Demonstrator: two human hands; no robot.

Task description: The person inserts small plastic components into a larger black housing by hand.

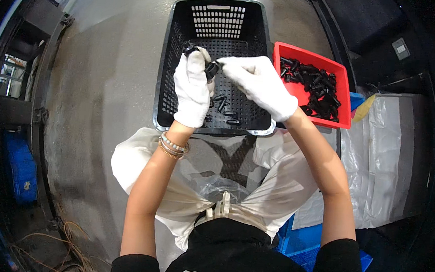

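Note:
My left hand [192,85], in a white glove, is closed around a black plastic part [212,70] whose exact kind I cannot make out. More black shows above its fingers. My right hand [260,83], also gloved in white, is closed in a pinch beside that part; what its fingertips hold is too small to tell. Both hands are raised over a black plastic crate [161,88] with slotted walls. Several small black pieces [222,104] lie on the crate's floor at its near end.
To the right of the crate, a red tray [312,54] holds a heap of black parts [318,87]. Pale plastic sheeting [376,159] covers a surface farther right. Orange cables [68,247] trail over the floor at lower left, near a blue box [20,166].

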